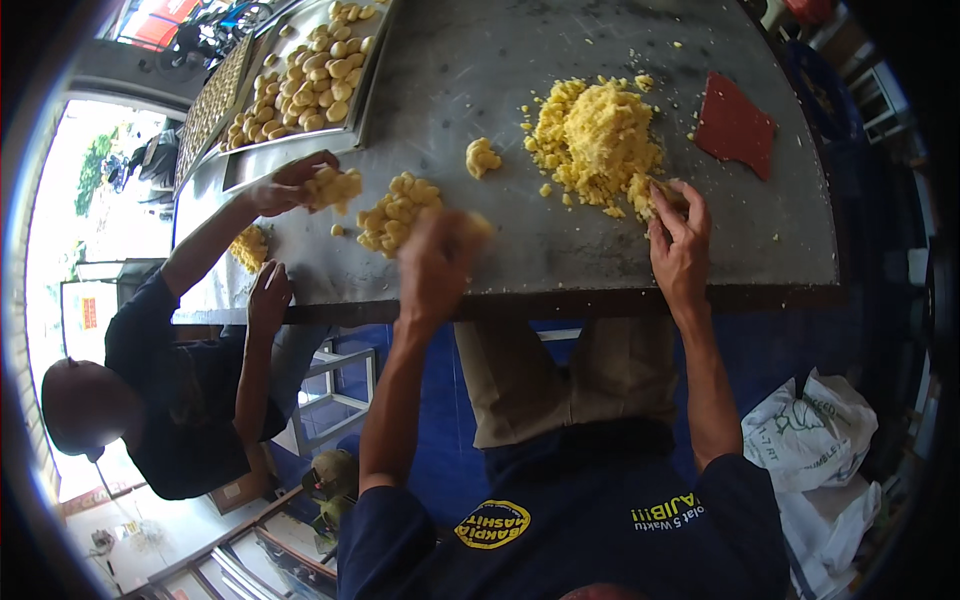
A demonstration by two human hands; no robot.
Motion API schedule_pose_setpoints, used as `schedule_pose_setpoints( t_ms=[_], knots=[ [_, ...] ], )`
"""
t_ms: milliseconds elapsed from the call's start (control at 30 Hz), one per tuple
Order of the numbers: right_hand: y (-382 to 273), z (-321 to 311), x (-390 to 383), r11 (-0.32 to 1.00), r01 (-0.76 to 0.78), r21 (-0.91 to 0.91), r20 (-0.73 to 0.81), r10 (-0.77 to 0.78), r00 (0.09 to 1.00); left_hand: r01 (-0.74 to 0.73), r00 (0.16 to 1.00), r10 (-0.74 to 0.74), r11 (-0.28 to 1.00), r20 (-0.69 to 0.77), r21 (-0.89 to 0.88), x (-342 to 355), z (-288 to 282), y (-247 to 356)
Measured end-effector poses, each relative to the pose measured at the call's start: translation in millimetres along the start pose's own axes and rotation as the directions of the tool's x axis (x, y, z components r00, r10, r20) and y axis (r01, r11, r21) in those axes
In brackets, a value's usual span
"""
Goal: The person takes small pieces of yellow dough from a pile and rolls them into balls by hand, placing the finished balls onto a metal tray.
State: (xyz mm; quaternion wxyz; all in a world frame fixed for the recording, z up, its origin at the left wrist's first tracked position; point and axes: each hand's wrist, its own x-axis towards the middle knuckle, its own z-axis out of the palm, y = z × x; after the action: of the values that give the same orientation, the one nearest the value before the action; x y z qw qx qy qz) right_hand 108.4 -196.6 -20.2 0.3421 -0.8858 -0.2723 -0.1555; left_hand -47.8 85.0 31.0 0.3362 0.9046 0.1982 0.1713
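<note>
The right hand (pixel 681 238), fingers half-curled, touches the crumbly yellow mound (pixel 605 130) near-right, hold unclear; left of it, the blurred left hand's (pixel 435 262) finger opening and hold are indiscernible.

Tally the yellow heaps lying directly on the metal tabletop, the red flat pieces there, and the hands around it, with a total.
Yellow heaps: 3 (large crumbly heap, pile of lumps, co-worker's small heap)
Red flat piece: 1
Hands: 4 (left hand, right hand, co-worker's raised hand, co-worker's lower hand)
Total: 8
</note>
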Motion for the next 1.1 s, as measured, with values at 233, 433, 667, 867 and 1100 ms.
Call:
schedule_pose_setpoints(
  t_ms=[233, 433, 667, 867, 1100],
  knots=[
    [12.8, 5.7, 9.1, 0.998, 0.062, -0.024, 0.120, -0.059, 0.991, -0.195, 0.969, 0.176, 0.976, -0.176, -0.099, 95.0, -7.5, -8.3],
    [9.0, 1.5, 23.6, 0.988, 0.150, -0.037, 0.132, -0.144, 0.981, -0.363, 0.928, 0.346, 0.923, 0.141, 0.127, 118.3, 30.1, -47.0],
    [-1.0, -28.2, 41.7, 0.986, 0.062, -0.157, 0.323, -0.008, 0.946, -0.046, 0.977, 0.014, 0.989, 0.214, 0.141, 97.3, 15.6, -10.1],
    [23.5, -18.6, 22.7, 0.982, 0.081, -0.173, 0.175, -0.050, 0.983, 0.159, 0.975, -0.137, 0.981, 0.176, -0.115, 96.9, 22.7, -16.4],
    [17.4, -22.5, 13.0, 0.994, 0.077, -0.072, 0.173, -0.064, 0.983, 0.187, 0.975, -0.148, 0.951, 0.168, -0.247, 112.8, 28.0, -7.8]
  ],
)
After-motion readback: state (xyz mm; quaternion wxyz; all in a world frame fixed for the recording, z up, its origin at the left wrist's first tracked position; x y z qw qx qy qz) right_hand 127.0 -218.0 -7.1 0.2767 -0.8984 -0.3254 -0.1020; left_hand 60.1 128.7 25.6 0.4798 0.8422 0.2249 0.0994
